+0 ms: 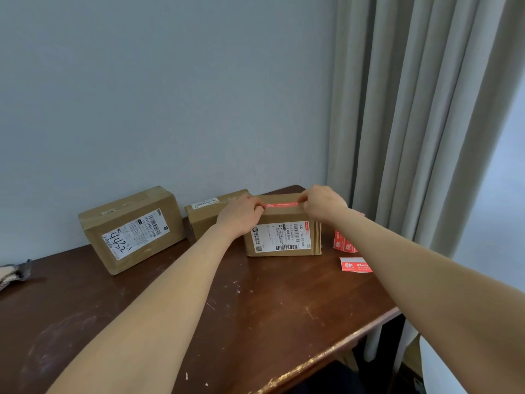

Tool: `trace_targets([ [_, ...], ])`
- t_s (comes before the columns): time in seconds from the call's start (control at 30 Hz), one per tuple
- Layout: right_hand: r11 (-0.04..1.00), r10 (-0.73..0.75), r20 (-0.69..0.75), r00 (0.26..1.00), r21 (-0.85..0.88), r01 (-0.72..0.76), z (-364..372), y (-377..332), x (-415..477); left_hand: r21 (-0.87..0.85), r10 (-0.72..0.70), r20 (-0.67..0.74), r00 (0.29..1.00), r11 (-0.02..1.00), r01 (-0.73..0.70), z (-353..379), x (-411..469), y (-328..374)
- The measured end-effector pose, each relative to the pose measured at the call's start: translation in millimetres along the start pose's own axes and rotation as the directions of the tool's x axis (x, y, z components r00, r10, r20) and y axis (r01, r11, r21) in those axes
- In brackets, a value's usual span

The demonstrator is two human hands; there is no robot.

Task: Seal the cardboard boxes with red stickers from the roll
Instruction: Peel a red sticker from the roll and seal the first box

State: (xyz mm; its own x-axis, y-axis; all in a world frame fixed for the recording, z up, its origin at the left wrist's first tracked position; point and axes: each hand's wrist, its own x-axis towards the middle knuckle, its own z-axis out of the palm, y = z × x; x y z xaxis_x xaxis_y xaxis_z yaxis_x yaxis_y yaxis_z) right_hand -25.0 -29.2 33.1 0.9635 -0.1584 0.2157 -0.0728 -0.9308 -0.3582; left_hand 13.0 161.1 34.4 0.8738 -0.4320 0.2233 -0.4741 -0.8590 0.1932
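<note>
A cardboard box (284,237) with a white shipping label stands at the back right of the wooden table (227,308). A red sticker (282,205) lies stretched along its top front edge. My left hand (241,214) pinches the sticker's left end and my right hand (322,203) pinches its right end, both on top of the box. The red sticker roll (345,243) lies right of the box, partly hidden by my right forearm, with a loose strip (355,264) trailing in front of it.
A larger box (133,228) marked with handwritten digits stands at the left by the wall. A second small box (210,211) sits behind my left hand. A cloth item (14,273) lies at the table's left edge. A curtain (412,109) hangs at the right.
</note>
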Motion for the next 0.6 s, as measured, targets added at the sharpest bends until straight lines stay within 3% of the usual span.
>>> trace_targets([
  [0.07,0.998,0.012,-0.010,1.000,0.054,-0.011,-2.4,1.1,-0.5,-0.015,-0.014,-0.030,0.999,1.000,0.013,2.5,0.4,-0.7],
  [0.27,0.998,-0.042,-0.006,0.999,-0.042,0.042,1.3,0.0,0.9,0.029,-0.017,0.005,1.000,0.999,0.017,3.7,3.3,-1.1],
  [0.47,1.000,-0.028,-0.034,0.999,-0.008,0.028,4.3,5.4,3.0,0.028,-0.018,-0.003,1.000,0.999,0.018,4.6,5.9,-1.0],
  [0.6,0.993,-0.045,0.012,0.999,-0.108,0.046,0.6,1.1,-0.9,0.063,-0.010,0.007,1.000,0.998,0.009,6.0,5.6,1.4],
])
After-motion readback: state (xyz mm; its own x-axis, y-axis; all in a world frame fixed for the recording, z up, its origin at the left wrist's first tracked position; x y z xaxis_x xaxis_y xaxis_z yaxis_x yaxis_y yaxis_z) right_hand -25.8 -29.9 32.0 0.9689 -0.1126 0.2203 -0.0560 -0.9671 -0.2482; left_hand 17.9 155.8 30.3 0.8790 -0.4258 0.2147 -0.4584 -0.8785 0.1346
